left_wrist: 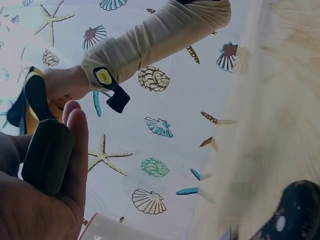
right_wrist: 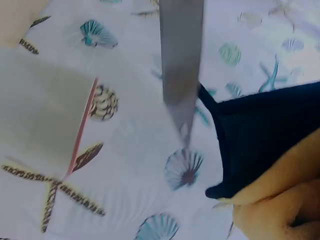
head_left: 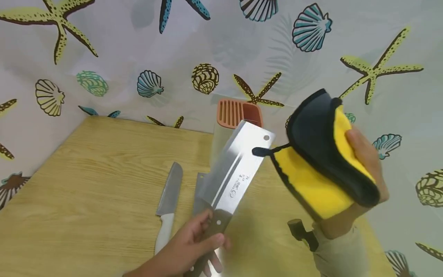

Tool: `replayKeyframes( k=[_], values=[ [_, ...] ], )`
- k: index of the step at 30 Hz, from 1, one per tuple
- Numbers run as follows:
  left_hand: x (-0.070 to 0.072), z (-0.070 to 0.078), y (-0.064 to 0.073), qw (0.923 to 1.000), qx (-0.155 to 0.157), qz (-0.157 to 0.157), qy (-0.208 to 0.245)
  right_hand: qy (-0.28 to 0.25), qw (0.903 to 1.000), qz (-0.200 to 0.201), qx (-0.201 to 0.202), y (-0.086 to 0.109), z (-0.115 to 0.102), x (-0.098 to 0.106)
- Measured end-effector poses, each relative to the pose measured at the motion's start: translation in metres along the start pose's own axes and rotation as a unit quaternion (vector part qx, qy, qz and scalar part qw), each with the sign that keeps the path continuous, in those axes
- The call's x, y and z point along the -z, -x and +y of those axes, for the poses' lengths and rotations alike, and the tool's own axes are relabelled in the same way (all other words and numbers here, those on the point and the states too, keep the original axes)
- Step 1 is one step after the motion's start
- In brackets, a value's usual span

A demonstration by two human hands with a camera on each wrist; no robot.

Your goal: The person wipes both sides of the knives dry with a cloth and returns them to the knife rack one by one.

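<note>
A broad steel cleaver with a dark riveted handle (head_left: 238, 169) is held up above the pale wood-grain desk (head_left: 86, 192), its tip toward one o'clock, the fingers of the left hand (head_left: 194, 243) wrapped around its handle. At three o'clock, the fingers of the right hand (head_left: 372, 165) grip a folded yellow cloth with black trim (head_left: 311, 181); its corner loop crosses the blade's far end in the head view, though contact cannot be confirmed. The work appears midway: blade and cloth are both in hand, but whether the steel has been wiped cannot be told. Toward eight o'clock, a white-handled kitchen knife (head_left: 171, 196) and a partly hidden grey blade (head_left: 199, 188) lie on the desk. At twelve o'clock, behind the cleaver, stands a cream holder with a slotted orange top (head_left: 230, 111), none of the three blades stowed in it.
</note>
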State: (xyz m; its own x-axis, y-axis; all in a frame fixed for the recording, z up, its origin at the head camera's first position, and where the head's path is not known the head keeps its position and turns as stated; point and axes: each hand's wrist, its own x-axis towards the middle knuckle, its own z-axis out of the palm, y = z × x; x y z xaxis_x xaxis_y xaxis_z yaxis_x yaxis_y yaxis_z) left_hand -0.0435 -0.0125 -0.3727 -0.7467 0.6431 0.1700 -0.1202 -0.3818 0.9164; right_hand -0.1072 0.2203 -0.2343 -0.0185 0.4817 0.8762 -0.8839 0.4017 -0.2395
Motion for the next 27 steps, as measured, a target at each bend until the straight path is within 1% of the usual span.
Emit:
replayKeyframes(
  k=[1,2,3,4,5,6,7,9,10,11,12,13,14,15,16,17,19,22,23,24,25,26,27],
  values=[
    [0.000,0.002,0.000,0.9999,0.007,0.009,-0.008,0.003,0.9996,-0.020,0.020,0.005,-0.004,-0.002],
    [0.000,0.003,-0.001,0.9996,0.012,0.019,-0.019,0.008,0.9976,-0.049,0.047,0.011,-0.006,-0.003],
    [-0.001,0.004,-0.002,0.9988,0.015,0.029,-0.035,0.018,0.9930,-0.086,0.079,0.018,-0.008,-0.003],
    [-0.001,0.005,-0.002,0.9977,0.021,0.039,-0.052,0.032,0.9850,-0.132,0.107,0.025,-0.011,-0.002],
    [-0.001,0.006,-0.003,0.9962,0.027,0.049,-0.068,0.037,0.9747,-0.183,0.123,0.032,-0.015,-0.002],
    [-0.001,0.007,-0.004,0.9938,0.034,0.058,-0.089,0.034,0.9629,-0.234,0.131,0.039,-0.021,-0.003],
    [-0.002,0.007,-0.005,0.9915,0.034,0.064,-0.108,0.040,0.9462,-0.291,0.136,0.045,-0.026,-0.003],
    [-0.001,0.007,-0.005,0.9846,0.035,0.081,-0.151,0.041,0.9072,-0.395,0.139,0.058,-0.033,-0.001],
    [-0.001,0.007,-0.006,0.9805,0.041,0.091,-0.169,0.042,0.8879,-0.437,0.137,0.064,-0.036,0.000],
    [-0.001,0.007,-0.005,0.9767,0.041,0.099,-0.186,0.043,0.8714,-0.470,0.134,0.070,-0.038,0.002],
    [0.000,0.007,-0.005,0.9726,0.041,0.108,-0.201,0.045,0.8588,-0.493,0.132,0.077,-0.039,0.003],
    [0.000,0.006,-0.004,0.9683,0.042,0.117,-0.217,0.050,0.8505,-0.507,0.130,0.083,-0.038,0.004],
    [0.000,0.006,-0.004,0.9651,0.053,0.122,-0.226,0.053,0.8465,-0.515,0.126,0.088,-0.037,0.005],
    [0.000,0.006,-0.003,0.9637,0.060,0.122,-0.230,0.061,0.8452,-0.517,0.121,0.091,-0.035,0.007],
    [-0.001,0.006,-0.003,0.9612,0.067,0.121,-0.238,0.067,0.8482,-0.513,0.112,0.093,-0.031,0.008],
    [-0.001,0.005,-0.003,0.9592,0.066,0.119,-0.248,0.075,0.8527,-0.507,0.101,0.094,-0.028,0.010],
    [-0.003,0.005,-0.001,0.9585,0.076,0.107,-0.253,0.096,0.8612,-0.494,0.073,0.092,-0.018,0.014],
    [-0.005,0.003,0.002,0.9588,0.063,0.089,-0.262,0.121,0.8697,-0.478,0.020,0.080,0.001,0.021],
    [-0.006,0.002,0.003,0.9585,0.056,0.087,-0.266,0.132,0.8712,-0.473,0.007,0.075,0.008,0.023],
    [-0.007,0.001,0.004,0.9598,0.052,0.084,-0.263,0.143,0.8735,-0.465,-0.003,0.070,0.016,0.025],
    [-0.007,0.000,0.005,0.9595,0.043,0.083,-0.266,0.152,0.8773,-0.455,-0.016,0.064,0.024,0.027],
    [-0.007,0.000,0.006,0.9596,0.037,0.082,-0.267,0.153,0.8849,-0.439,-0.028,0.059,0.032,0.029],
    [-0.008,0.000,0.006,0.9598,0.039,0.079,-0.266,0.158,0.8921,-0.422,-0.036,0.053,0.040,0.031]
  ],
)
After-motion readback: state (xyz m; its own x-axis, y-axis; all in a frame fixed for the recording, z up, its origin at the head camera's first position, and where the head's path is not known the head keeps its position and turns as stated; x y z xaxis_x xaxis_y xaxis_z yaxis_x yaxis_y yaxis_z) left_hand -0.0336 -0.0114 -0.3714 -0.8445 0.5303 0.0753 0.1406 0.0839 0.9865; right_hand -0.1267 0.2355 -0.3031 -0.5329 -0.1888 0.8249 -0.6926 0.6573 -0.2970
